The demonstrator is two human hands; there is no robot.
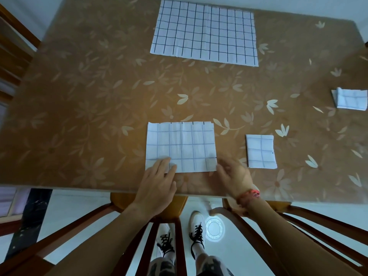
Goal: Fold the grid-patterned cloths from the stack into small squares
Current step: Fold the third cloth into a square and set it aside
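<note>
A white cloth with a dark grid, folded into a rectangle point(181, 146), lies near the table's front edge. My left hand point(159, 180) rests flat on its near left corner with fingers straight. My right hand point(233, 174) touches the cloth's near right corner, fingers relaxed; whether it pinches the edge is unclear. A small folded square point(260, 151) lies to the right of it. Another folded cloth point(349, 101) sits at the far right edge. The stack of unfolded grid cloths point(205, 32) lies flat at the back of the table.
The table point(89, 96) has a brown floral cover. Wooden chairs point(151, 208) stand tucked under its front edge, and more wooden furniture point(12, 46) is at the left. A white floor with my shoes shows below.
</note>
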